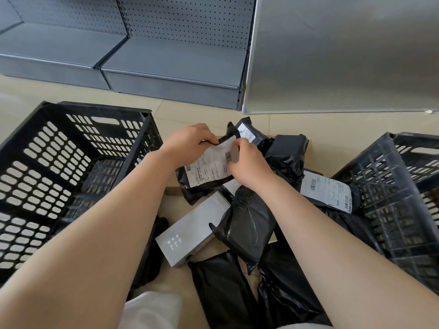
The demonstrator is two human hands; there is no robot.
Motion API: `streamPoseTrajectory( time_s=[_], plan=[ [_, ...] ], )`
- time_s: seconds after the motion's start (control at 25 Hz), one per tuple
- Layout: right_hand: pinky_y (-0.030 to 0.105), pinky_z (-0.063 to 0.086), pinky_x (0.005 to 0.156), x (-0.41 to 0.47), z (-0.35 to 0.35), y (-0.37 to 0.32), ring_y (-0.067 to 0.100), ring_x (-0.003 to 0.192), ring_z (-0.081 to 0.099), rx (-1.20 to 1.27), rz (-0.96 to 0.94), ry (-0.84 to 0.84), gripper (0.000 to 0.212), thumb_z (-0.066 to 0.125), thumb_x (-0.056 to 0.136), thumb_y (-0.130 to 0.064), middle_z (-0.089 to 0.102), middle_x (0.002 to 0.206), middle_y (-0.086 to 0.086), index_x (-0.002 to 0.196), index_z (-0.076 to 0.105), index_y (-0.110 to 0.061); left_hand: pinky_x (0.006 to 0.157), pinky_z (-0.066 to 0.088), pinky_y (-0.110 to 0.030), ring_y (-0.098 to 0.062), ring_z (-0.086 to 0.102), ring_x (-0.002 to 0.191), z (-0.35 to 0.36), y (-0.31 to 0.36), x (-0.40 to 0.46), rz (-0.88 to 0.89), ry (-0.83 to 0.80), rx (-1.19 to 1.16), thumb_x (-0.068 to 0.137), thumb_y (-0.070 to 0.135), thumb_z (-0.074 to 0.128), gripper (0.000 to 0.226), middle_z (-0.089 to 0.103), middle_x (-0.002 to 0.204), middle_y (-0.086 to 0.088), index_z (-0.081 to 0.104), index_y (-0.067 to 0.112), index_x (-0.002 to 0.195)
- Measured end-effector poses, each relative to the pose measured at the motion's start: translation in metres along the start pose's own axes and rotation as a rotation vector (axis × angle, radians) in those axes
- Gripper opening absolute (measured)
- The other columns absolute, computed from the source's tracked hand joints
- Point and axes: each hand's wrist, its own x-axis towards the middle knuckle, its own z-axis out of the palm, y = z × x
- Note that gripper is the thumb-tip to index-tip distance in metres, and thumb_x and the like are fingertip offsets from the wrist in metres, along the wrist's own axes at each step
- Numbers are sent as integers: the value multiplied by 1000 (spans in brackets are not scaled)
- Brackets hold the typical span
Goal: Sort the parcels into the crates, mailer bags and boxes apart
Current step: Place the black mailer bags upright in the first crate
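Both hands hold one black mailer bag [206, 172] with a white shipping label, lifted above the pile. My left hand [190, 141] grips its top left edge. My right hand [249, 165] pinches its right edge at the label. Below lies a grey box [190, 231] flat on the floor. Several more black mailer bags [247, 224] are heaped around it, two with labels facing up [326, 193]. A black slotted crate [71, 167] stands at the left, tilted towards me. A second black crate [401, 200] stands at the right.
Grey metal shelving [171, 67] with a pegboard back runs along the far side. A grey panel [344, 55] stands at the right behind the pile. The floor is beige tile [194, 110]. White cloth [152, 309] shows at the bottom edge.
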Motion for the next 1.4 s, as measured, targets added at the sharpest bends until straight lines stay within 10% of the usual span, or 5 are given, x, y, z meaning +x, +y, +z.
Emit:
streamPoseTrajectory(
  time_s=[0.32, 0.64, 0.92, 1.08, 1.4],
  plan=[
    [42, 43, 105, 6, -7, 14, 35, 135, 40, -321, 48, -259, 63, 54, 93, -15, 43, 146, 14, 152, 32, -13, 73, 31, -8, -7, 51, 92, 8, 24, 11, 204, -218, 61, 99, 14, 52, 25, 60, 110, 9, 75, 22, 106],
    [32, 50, 76, 6, -2, 29, 28, 103, 63, -267, 169, -296, 31, 59, 96, -24, 64, 115, 12, 120, 58, -4, 97, 36, -15, -5, 51, 99, 20, 18, 7, 217, -60, -108, 96, 9, 58, 22, 62, 103, 11, 74, 20, 108],
    [43, 60, 86, 10, -1, 44, 29, 106, 64, 346, 459, -149, 23, 63, 93, -11, 65, 115, 11, 115, 61, -8, 108, 33, -30, -17, 35, 139, 51, 19, -3, -403, 117, -631, 98, 26, 54, 57, 35, 155, 3, 31, 26, 151],
    [43, 60, 86, 17, -1, 51, 27, 107, 66, 655, 494, -56, 34, 65, 94, -12, 67, 122, 11, 127, 60, -8, 112, 30, -43, -27, 33, 142, 71, 20, -5, -742, -43, -782, 92, 52, 55, 80, 29, 159, -2, 15, 23, 156],
    [32, 62, 72, 16, 15, 33, 23, 98, 71, 969, 473, 59, 35, 65, 93, -17, 70, 117, 9, 127, 59, -11, 87, 58, -46, -24, 65, 109, 72, 20, -1, -753, -42, -1353, 85, 29, 75, 50, 62, 126, -8, 49, 18, 126]
  ],
)
